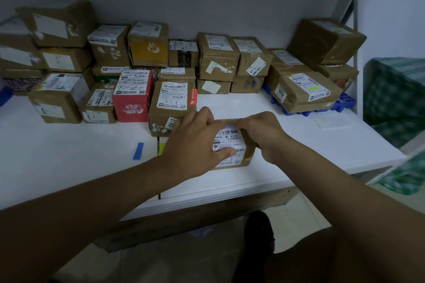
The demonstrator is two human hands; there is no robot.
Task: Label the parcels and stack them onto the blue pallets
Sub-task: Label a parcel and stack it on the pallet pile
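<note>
Closest to the camera, two bare forearms reach in from the lower corners over the front edge of the white counter (69, 158), whose top is smooth and matte. Both hands meet on a small brown cardboard parcel (249, 155) lying flat near that edge. The left hand (195, 142) lies over the parcel's left side, thumb pressed down on the white printed shipping label (227, 142) and forefinger stretched along the far edge. The right hand (259, 130) curls its fingers at the far right corner, where it seems to pinch a small pale blue sticker (231, 125); most of that sticker is hidden by fingertips. The hands cover so much of the parcel that its long axis cannot be told; the label's print reads upright toward the viewer. To the left a blue tape strip (138, 151) lies flat on the counter, and a yellow-green scrap beside the left wrist is half hidden. Farther back stand a taped brown box marked 3-1 (171, 107) and a red carton (134, 95). Along the grey wall, stacked brown boxes run across the view, those at right resting on a blue pallet (342, 102) of gridded plastic, mostly covered
</note>
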